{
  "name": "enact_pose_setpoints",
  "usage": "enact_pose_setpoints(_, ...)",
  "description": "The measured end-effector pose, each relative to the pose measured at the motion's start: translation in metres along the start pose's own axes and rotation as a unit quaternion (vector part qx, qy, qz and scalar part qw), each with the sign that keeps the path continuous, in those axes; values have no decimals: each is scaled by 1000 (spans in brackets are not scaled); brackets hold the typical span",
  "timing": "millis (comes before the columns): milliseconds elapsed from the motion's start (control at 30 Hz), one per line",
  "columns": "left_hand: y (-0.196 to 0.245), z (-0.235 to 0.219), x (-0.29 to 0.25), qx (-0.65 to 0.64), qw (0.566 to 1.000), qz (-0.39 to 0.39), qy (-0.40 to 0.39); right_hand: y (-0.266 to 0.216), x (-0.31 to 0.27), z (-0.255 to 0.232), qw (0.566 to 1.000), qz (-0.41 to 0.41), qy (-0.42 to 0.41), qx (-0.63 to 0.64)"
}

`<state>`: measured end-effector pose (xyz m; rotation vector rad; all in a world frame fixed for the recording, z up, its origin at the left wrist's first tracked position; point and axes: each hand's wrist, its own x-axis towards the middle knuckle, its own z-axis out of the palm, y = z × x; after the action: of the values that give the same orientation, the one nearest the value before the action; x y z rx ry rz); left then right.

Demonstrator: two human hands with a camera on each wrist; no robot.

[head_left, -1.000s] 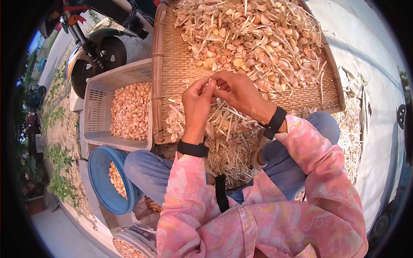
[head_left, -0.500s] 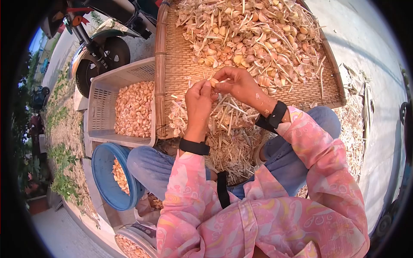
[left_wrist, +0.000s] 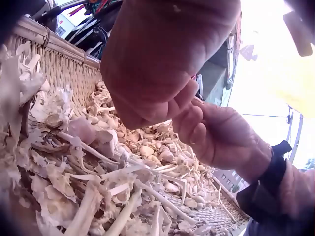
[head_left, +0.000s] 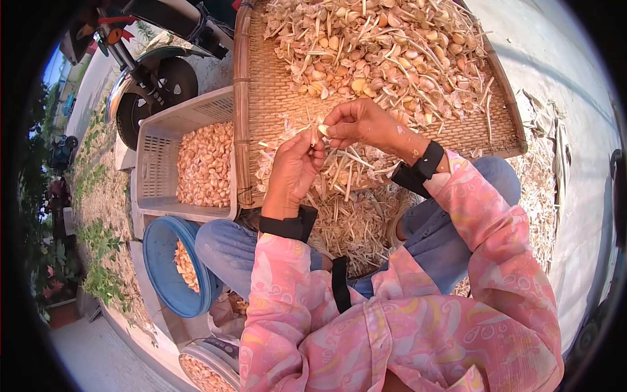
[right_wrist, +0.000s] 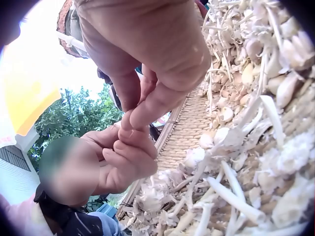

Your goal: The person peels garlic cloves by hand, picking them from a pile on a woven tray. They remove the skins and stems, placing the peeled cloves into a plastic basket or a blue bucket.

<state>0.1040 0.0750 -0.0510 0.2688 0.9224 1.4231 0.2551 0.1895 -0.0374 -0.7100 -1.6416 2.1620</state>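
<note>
1. The left hand (head_left: 294, 171) has dropped slightly since a moment ago; the right hand (head_left: 356, 124) now pinches the small pale garlic clove (head_left: 322, 130) alone, apparently freed.
2. Left fingers curl round a papery skin strip (head_left: 313, 136).
3. Below them: the round woven bamboo tray (head_left: 261, 98) with brittle stalks.

An outdoor yard beside a road: a woven tray (head_left: 261, 98) of garlic is sitting on concrete ground (head_left: 575, 78), with a parked motorbike (head_left: 150, 72) and roadside plants (head_left: 91, 261) nearby.
</note>
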Motion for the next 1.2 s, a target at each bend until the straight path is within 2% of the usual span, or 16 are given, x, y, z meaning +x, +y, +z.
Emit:
enact_pose_setpoints(67,-4,-17,7,-166,983,-41,-64,-1,1,1,999,-27,22,-8)
enact_pose_setpoints(133,-8,-7,5,-194,981,-11,-22,-3,0,5,995,-77,50,-40)
enact_pose_setpoints(200,-11,11,5,-266,962,-9,52,-5,-6,17,921,-218,62,-318)
enact_pose_setpoints(233,-17,2,10,-292,956,-24,6,-5,-11,24,848,-280,65,-446)
enact_pose_setpoints(267,-26,-15,18,-315,947,-40,-41,-6,-14,29,822,-279,60,-494)
enact_pose_setpoints(300,-23,-9,17,-337,936,-56,-88,-4,-14,29,841,-274,70,-462)
enact_pose_setpoints(333,-21,14,12,-228,970,-36,81,-1,-12,29,858,-270,80,-430)
enact_pose_setpoints(433,-19,4,4,-248,964,-73,-55,-6,-5,24,878,-257,109,-388)
enact_pose_setpoints(467,-23,8,2,-149,986,-62,43,-10,-6,20,879,-227,89,-410)
enact_pose_setpoints(567,-23,21,-11,49,998,-14,47,3,-3,16,858,-261,56,-438)
enact_pose_setpoints(733,-23,41,-27,-10,997,-13,69,6,-4,27,847,-182,107,-487)
enact_pose_setpoints(833,-29,43,-30,46,996,56,57,12,-4,34,842,-212,138,-477)
enact_pose_setpoints(933,-32,39,-33,79,991,102,34,10,0,30,967,-117,65,-215)
enact_pose_setpoints(1033,-18,34,-39,59,993,94,25,-1,-1,19,995,-9,33,90)
enact_pose_setpoints(1067,-7,30,-42,49,995,86,27,-5,-1,17,994,-23,87,-54)
enact_pose_setpoints(1200,87,-17,-42,124,963,177,161,6,-14,13,885,-140,-39,-443)
